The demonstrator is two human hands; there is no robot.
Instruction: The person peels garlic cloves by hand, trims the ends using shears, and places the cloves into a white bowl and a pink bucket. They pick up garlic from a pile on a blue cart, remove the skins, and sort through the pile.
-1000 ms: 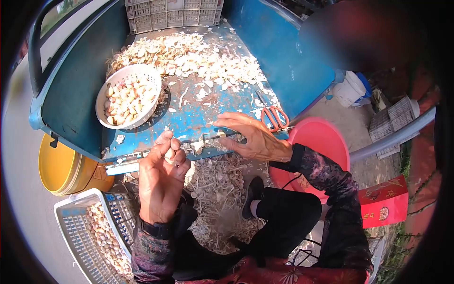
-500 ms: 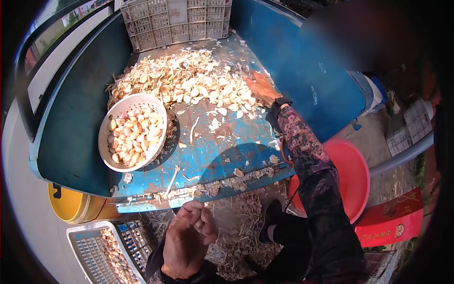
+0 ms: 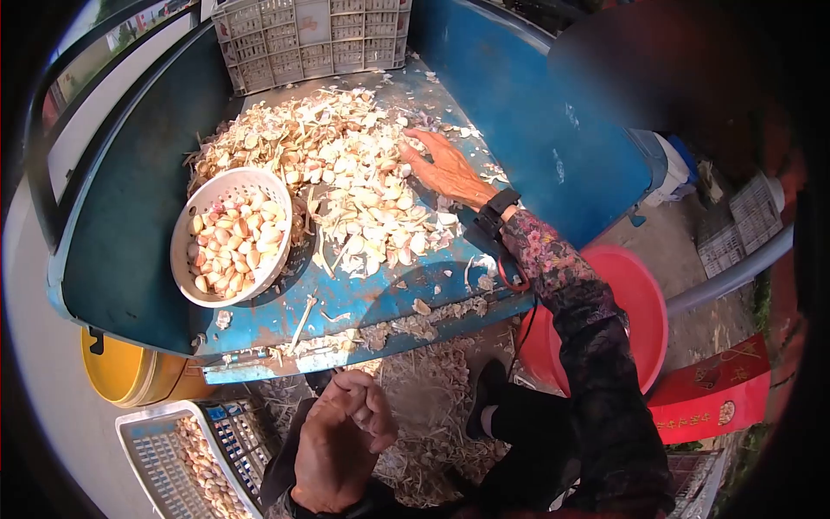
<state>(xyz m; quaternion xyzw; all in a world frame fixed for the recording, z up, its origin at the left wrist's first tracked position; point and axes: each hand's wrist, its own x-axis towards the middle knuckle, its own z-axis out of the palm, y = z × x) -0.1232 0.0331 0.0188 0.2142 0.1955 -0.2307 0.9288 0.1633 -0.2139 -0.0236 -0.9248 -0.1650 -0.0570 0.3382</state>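
A pile of garlic cloves (image 3: 385, 221) mixed with dry skins and stalks lies on the blue cart bed (image 3: 415, 298). My right hand (image 3: 445, 169), with a dark band at its wrist, rests at the pile's right side. Its fingers are stretched out, thumb apart, tips touching the loose cloves. To the left of the pile stands a white colander (image 3: 183, 251) holding garlic cloves. Closer to me, below the cart's front edge, my left hand (image 3: 344, 441) is closed with curled fingers. Whether anything is inside it is hidden.
A grey plastic crate (image 3: 311, 39) stands at the back of the bed, between blue side walls. Below are a yellow bucket (image 3: 108, 368), a crate with cloves (image 3: 160, 445), a red basin (image 3: 635, 311) and a red box (image 3: 713, 389). Skins litter the ground.
My right hand has moved left across the pile. A batch of cloves now lies spread nearer the front edge, beside the colander. My left hand keeps its curled pose.
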